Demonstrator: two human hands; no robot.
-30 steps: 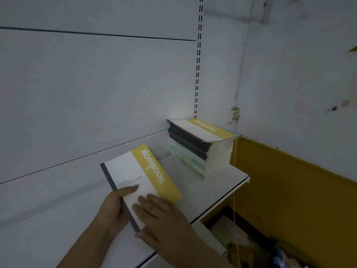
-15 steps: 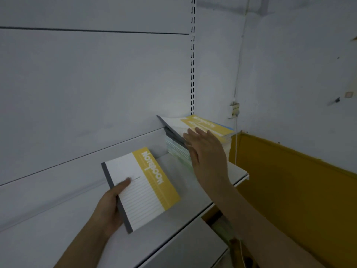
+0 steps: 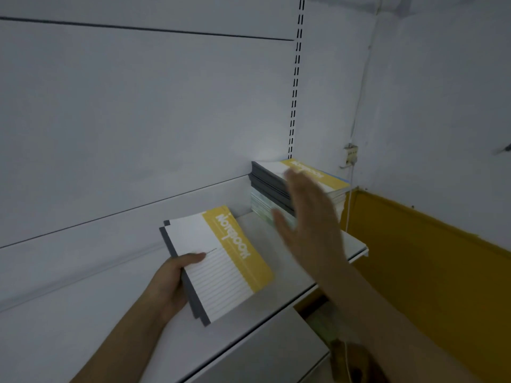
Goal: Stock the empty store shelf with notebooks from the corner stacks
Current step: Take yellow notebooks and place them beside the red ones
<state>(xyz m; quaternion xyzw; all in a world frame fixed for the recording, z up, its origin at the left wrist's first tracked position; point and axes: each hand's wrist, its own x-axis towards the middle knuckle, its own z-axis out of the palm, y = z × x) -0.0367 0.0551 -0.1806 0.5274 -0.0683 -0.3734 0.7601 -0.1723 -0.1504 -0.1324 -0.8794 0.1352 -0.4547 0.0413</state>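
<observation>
My left hand point(image 3: 172, 283) grips a few white-and-yellow notebooks point(image 3: 221, 261) by their dark spine edge, thumb on the top cover, just above the white shelf point(image 3: 282, 244). At the shelf's right corner stands a stack of notebooks point(image 3: 269, 186) with a yellow-banded one on top. My right hand point(image 3: 307, 217) hovers in front of that stack with fingers straight and spread, holding nothing; it looks motion-blurred and hides part of the stack's front.
A white back panel point(image 3: 138, 120) with a slotted upright point(image 3: 296, 78) rises behind the shelf. A yellow wall band point(image 3: 428, 258) runs at the right, with a thin white cord point(image 3: 349, 200) hanging beside the stack. A lower shelf point(image 3: 262, 352) juts out below.
My right hand left the held notebooks, reached to the corner stack, and now sits a little back from it with fingers spread. My left hand keeps its grip on the notebooks.
</observation>
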